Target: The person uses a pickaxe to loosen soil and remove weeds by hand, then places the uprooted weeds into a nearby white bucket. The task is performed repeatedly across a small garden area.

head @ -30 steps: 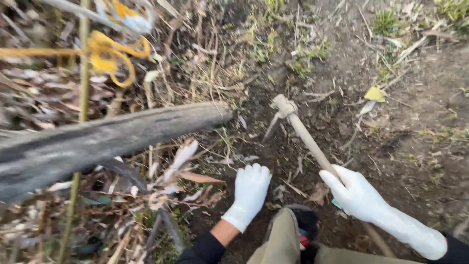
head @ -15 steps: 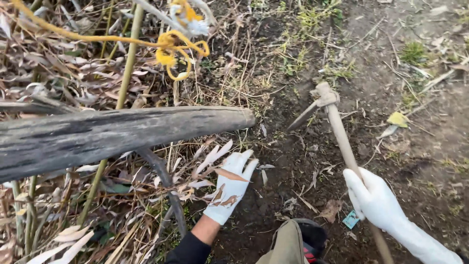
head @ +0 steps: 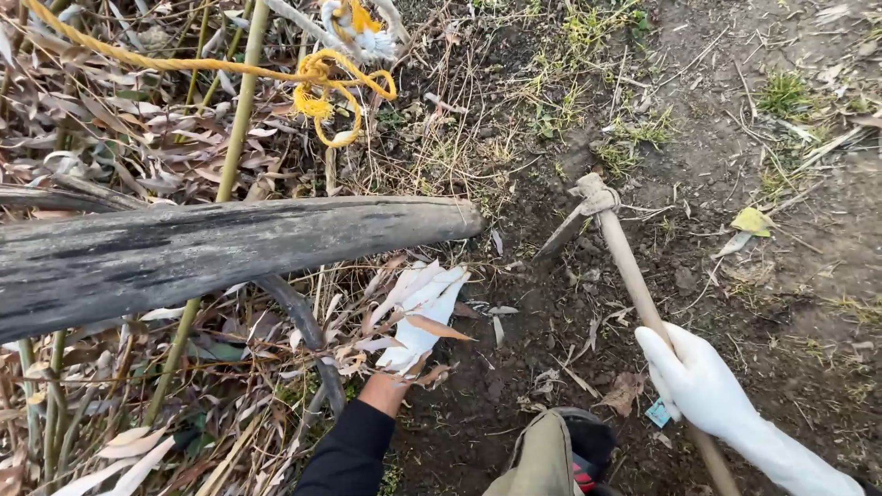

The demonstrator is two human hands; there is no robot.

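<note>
On the bare dark soil (head: 551, 367) at lower centre, we are listing the following. Left hand (head: 418, 308), white-gloved: it is reaching flat into a heap of dry leaves (head: 367, 321) just below the log, fingers (head: 441, 280) spread and straight, gripping nothing we can make out, though leaves are covering part of the palm, so we are hedging on whether a leaf is pinched underneath. Right hand (head: 698, 381), white-gloved: it is wrapping closed around the wooden handle (head: 629, 266) of a hoe, low on the shaft. Hoe blade (head: 560, 234): it is resting tip-down on the soil, angled away from the handle's top end, near the log's end but apart from it. The two hands are working well apart, one at the leaf litter, one on the tool.

Weathered grey log (head: 230, 248): it is lying nearly level across the left half, its round end pointing toward the hoe. Yellow rope (head: 312, 78): it is hanging knotted above the log, tied about a thin green cane (head: 234, 138) that is standing behind the log. Yellow leaf (head: 751, 220): it is lying on the ground right of the hoe. Our own knee (head: 537, 450), in khaki cloth, is showing at the bottom edge between the arms.
</note>
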